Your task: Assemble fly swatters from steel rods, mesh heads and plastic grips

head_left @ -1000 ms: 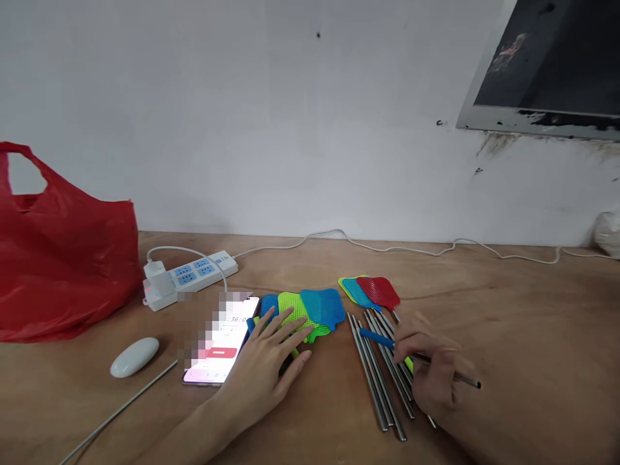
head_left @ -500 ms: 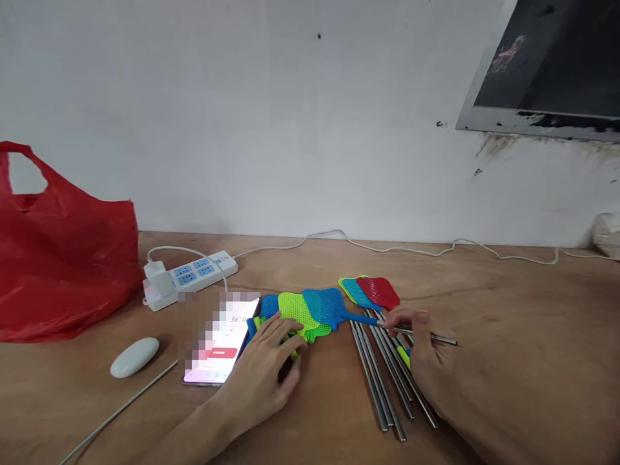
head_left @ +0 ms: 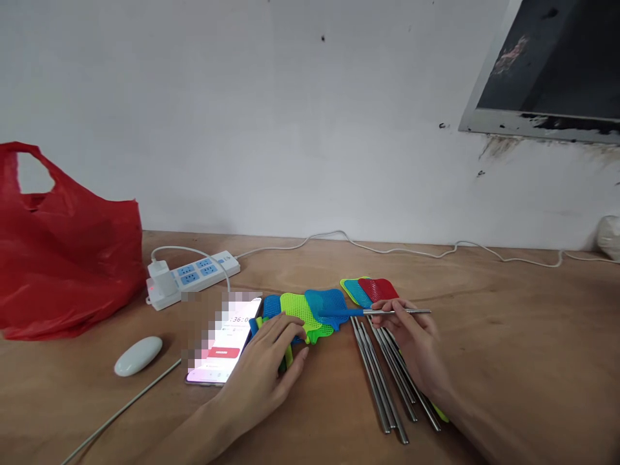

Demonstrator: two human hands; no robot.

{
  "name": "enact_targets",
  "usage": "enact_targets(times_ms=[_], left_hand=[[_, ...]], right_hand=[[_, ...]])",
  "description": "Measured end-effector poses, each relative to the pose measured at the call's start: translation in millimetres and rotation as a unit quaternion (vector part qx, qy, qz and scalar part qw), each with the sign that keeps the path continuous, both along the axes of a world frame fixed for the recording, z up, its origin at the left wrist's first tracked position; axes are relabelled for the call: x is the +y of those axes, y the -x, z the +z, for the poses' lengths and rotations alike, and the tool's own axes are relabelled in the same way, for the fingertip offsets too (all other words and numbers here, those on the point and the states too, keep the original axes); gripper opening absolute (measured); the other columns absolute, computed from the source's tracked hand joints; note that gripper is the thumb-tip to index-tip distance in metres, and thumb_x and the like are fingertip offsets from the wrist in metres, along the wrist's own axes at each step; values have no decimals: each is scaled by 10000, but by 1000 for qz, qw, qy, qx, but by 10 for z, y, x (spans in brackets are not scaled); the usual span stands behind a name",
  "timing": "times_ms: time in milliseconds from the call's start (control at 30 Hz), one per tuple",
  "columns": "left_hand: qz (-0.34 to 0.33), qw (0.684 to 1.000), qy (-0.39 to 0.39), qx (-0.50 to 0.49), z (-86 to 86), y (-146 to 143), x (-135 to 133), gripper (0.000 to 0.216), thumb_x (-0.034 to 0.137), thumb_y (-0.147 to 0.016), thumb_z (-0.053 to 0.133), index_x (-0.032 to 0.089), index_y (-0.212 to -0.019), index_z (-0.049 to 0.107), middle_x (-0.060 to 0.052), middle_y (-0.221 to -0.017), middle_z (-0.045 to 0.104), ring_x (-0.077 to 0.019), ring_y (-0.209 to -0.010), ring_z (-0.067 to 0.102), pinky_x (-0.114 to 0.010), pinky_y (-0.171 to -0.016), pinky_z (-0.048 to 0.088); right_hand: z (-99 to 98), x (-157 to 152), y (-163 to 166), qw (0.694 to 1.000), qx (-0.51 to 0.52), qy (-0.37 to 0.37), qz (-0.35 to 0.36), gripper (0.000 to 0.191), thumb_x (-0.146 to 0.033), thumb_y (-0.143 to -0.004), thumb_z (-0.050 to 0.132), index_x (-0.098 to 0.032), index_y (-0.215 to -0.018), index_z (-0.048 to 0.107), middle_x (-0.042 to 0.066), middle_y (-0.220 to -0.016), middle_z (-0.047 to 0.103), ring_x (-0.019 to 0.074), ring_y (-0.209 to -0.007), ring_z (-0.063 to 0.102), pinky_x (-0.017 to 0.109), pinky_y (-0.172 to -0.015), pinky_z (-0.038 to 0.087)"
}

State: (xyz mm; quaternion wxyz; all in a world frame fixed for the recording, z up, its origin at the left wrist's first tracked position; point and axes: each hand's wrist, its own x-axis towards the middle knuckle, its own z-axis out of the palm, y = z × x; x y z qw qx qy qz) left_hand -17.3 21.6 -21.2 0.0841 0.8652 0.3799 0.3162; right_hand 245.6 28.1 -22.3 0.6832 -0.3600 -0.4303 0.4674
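Note:
My left hand [head_left: 268, 361] lies on a fan of blue and green fly swatter heads [head_left: 303, 311] beside a lit phone [head_left: 223, 345], fingers curled over them. My right hand [head_left: 411, 336] pinches the metal rod [head_left: 394, 312] of a blue fly swatter [head_left: 327, 303], held level just above the table and pointing left. Under that hand lie several steel rods [head_left: 382, 381] side by side. A small stack of yellow, teal and red swatter heads [head_left: 371, 290] sits just behind my right hand.
A red plastic bag [head_left: 62, 258] stands at the left. A white power strip [head_left: 191, 276] with a cable running along the wall sits behind the phone. A white oval object [head_left: 138, 356] and a long thin rod [head_left: 121, 408] lie at front left. The table is wooden [head_left: 508, 336].
My right hand lifted one rod off the bundle and swung it up and left, level, with the blue swatter head on its end. My left hand curled tighter on the swatter heads.

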Motion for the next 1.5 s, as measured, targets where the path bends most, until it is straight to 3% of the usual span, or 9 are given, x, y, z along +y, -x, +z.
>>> enact_targets(times_ms=[133,333,567,833,967,1100,1267,1367,1500], left_hand=[[6,999,-13,-31,-7,11,-16,275,262,-1000,508,234,-1270,466,-100,-1246,585,-275,-1145,559,-416,-935,493],[-25,1000,8,8,-24,4,-16,131,320,-1032,479,230,-1017,573,-31,-935,661,-238,-847,591,-367,-748,463],[-66,997,42,14,-11,-2,-41,142,353,-1025,509,223,-1034,567,-28,-941,675,-214,-832,615,-306,-703,452],[-64,996,62,31,19,-15,-88,186,276,-1041,418,217,-992,587,-25,-848,657,-198,-748,626,-282,-639,419],[-59,994,87,28,40,22,-69,344,234,-1049,328,212,-771,530,-4,-710,591,-173,-645,582,-273,-581,381],[-75,991,107,6,33,25,-90,171,274,-1037,403,233,-987,561,-6,-857,665,-182,-748,635,-272,-639,435],[-83,992,98,-11,48,-34,-136,22,239,-970,522,238,-953,535,-26,-944,627,-197,-837,613,-292,-707,471],[-79,992,102,-11,53,-30,-131,31,231,-976,513,242,-963,539,-22,-924,620,-193,-821,604,-292,-701,475],[-58,991,115,-39,8,6,-130,294,229,-1017,421,291,-1304,429,-34,-1002,631,-194,-853,618,-301,-736,504]], right_hand=[[59,-36,35,994,19,54,89,228,-434,-812,767,-208,-790,761,59,-907,743,165,-744,681,282,-709,542],[54,-134,121,977,-38,74,197,207,-421,-806,784,-224,-868,777,71,-984,769,178,-800,726,273,-703,560],[20,-120,91,972,-64,63,216,175,-390,-815,785,-242,-909,783,68,-994,784,173,-806,738,265,-710,570],[-34,-107,116,979,-28,58,196,161,-383,-799,800,-227,-824,766,54,-928,778,143,-718,712,246,-669,562],[51,-34,-3,993,47,66,89,205,-365,-713,862,-203,-769,751,33,-797,749,107,-610,629,201,-581,522],[148,41,-151,989,127,75,-23,235,-340,-644,893,-185,-725,736,-3,-676,679,67,-529,499,150,-490,448],[121,35,-102,987,114,108,-30,239,-351,-654,881,-176,-715,731,-1,-663,642,66,-515,440,150,-444,392],[92,5,-39,988,96,119,-13,248,-371,-676,868,-170,-710,726,5,-672,635,68,-523,441,156,-449,385],[95,-14,-20,989,86,120,-4,250,-381,-688,856,-171,-717,723,4,-673,627,71,-524,430,170,-455,377]])
